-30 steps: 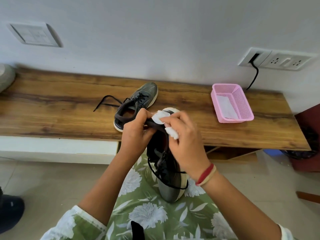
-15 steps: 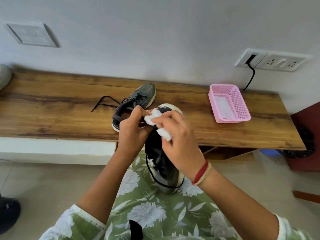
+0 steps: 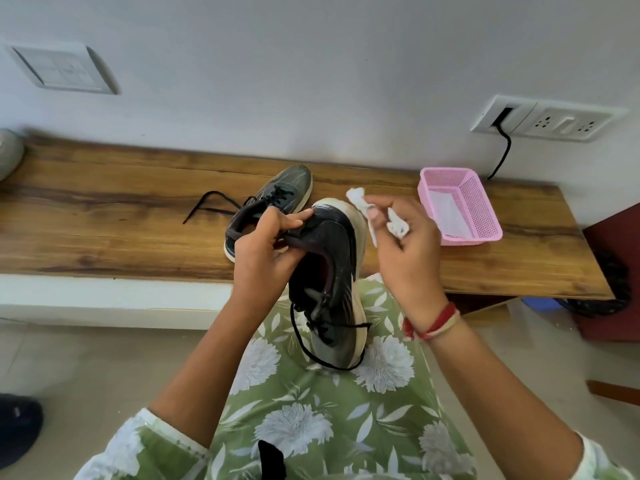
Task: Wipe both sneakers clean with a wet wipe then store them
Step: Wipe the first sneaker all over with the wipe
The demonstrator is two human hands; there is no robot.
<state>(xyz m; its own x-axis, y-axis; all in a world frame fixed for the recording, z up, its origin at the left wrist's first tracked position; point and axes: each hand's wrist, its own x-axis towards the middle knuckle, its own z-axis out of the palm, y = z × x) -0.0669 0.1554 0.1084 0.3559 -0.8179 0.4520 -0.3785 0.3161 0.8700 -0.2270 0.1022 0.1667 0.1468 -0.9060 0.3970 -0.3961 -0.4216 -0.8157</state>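
Sneaker (image 3: 334, 261) in L hand (image 3: 263, 247), wet wipe (image 3: 356, 197) in R hand (image 3: 407, 261)

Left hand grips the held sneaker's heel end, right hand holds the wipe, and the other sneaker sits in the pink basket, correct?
Not quite. The head view shows the other sneaker lying on the wooden bench, left of the pink basket, not in it. The rest stands.

Wet wipe (image 3: 356, 197): middle hidden within right hand (image 3: 408, 261).
Held sneaker (image 3: 332, 258): collar partly under left hand (image 3: 263, 254).
Bench sneaker (image 3: 287, 188): heel partly behind left hand.
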